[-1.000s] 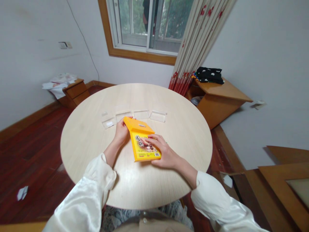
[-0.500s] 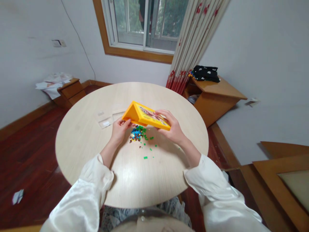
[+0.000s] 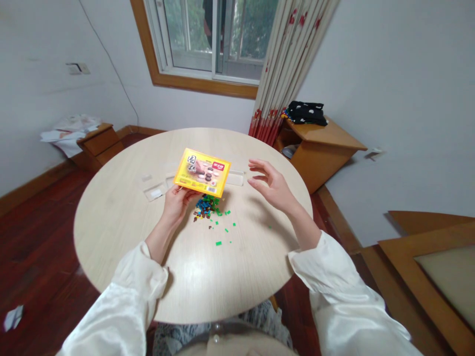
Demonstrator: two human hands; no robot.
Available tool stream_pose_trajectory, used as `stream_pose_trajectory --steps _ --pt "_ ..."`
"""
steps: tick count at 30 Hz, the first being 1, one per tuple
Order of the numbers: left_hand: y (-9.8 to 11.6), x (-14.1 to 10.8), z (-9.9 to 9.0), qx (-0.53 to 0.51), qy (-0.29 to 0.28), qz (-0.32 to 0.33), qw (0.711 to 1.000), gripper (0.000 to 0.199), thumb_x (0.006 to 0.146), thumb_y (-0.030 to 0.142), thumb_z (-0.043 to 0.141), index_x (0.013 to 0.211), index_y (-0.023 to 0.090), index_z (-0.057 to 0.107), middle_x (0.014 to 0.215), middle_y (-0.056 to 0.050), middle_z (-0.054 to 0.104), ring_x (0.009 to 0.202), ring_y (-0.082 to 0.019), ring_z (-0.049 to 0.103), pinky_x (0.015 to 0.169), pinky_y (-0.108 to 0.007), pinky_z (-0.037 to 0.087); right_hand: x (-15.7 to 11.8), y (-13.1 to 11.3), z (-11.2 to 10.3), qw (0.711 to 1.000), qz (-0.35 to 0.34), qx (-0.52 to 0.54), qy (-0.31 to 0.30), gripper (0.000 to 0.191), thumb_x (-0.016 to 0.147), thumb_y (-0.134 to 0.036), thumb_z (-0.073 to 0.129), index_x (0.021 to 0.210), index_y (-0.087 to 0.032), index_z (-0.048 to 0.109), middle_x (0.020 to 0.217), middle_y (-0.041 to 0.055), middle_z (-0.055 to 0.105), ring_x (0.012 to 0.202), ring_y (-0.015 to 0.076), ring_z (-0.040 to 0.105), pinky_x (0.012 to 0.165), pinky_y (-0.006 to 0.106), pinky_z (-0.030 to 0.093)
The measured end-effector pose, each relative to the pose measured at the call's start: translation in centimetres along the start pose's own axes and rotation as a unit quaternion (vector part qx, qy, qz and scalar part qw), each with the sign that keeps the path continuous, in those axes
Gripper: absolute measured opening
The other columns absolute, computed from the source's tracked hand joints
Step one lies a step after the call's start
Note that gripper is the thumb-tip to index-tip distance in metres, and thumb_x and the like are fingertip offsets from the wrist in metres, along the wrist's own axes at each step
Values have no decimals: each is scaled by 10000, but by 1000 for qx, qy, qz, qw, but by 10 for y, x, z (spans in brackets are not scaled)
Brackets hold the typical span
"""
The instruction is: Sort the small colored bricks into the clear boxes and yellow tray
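A flat yellow box [image 3: 202, 172] with a picture of black and white game pieces on its face is held up over the table. My left hand [image 3: 177, 200] grips it at its lower left, some fingers hidden beneath it. To the right of the box, my right hand [image 3: 270, 184] hovers with fingers apart and nothing in them. Below the box lies a pile of small building bricks [image 3: 205, 206] in blue, green, brown and yellow, partly covered by the box. Loose green bricks [image 3: 218, 243] are scattered nearer to me.
On the round pale table [image 3: 122, 217], clear plastic trays [image 3: 153, 192] lie behind and left of the box; another clear tray [image 3: 236, 178] shows at its right. A wooden cabinet [image 3: 326, 143] with a folded black cloth [image 3: 307, 112] stands beyond the table's right edge.
My right hand has let go of the box and moved away to the right. The box, tilted open like a tent before, now looks closed, with its printed face toward me.
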State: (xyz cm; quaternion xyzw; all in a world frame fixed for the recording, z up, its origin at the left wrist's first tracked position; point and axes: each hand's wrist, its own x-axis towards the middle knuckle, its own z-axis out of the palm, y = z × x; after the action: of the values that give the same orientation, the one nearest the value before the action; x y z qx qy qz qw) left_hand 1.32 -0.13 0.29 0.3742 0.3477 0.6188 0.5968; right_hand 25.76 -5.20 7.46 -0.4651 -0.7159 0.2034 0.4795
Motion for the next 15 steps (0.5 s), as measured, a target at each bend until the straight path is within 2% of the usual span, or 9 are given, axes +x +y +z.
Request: stream_pose_trajectory --steps 3,5,10,15 --pt "-1 -1 0 -18 7 -20 1000 356 523 323 798 777 137 630 710 -33 704 635 -139 657 616 -236 544 -21 7 16 995 -28 -76 58 223 858 -377 495 972 -233 622 918 63 636 880 200 581 797 397 484" --pt "-2 -2 -1 -21 2 -32 999 336 556 317 779 801 138 636 705 -35 702 622 -130 652 598 -220 539 -34 9 31 990 -68 -120 25 196 874 -313 468 905 -227 641 827 57 636 825 198 574 779 392 467" --pt "-5 -4 -2 -12 -16 -47 999 270 614 293 734 811 144 624 714 -32 694 624 -118 648 612 -213 540 -43 7 58 968 -116 -207 -85 269 900 -287 417 1036 -233 643 850 73 635 809 214 544 752 404 434" --pt "-5 -4 -2 -19 -15 -55 998 247 640 275 716 808 133 604 696 -34 684 611 -115 648 643 -228 552 -32 0 57 959 -135 -227 -105 346 914 -304 391 1205 -230 563 895 82 618 840 225 527 772 422 443"
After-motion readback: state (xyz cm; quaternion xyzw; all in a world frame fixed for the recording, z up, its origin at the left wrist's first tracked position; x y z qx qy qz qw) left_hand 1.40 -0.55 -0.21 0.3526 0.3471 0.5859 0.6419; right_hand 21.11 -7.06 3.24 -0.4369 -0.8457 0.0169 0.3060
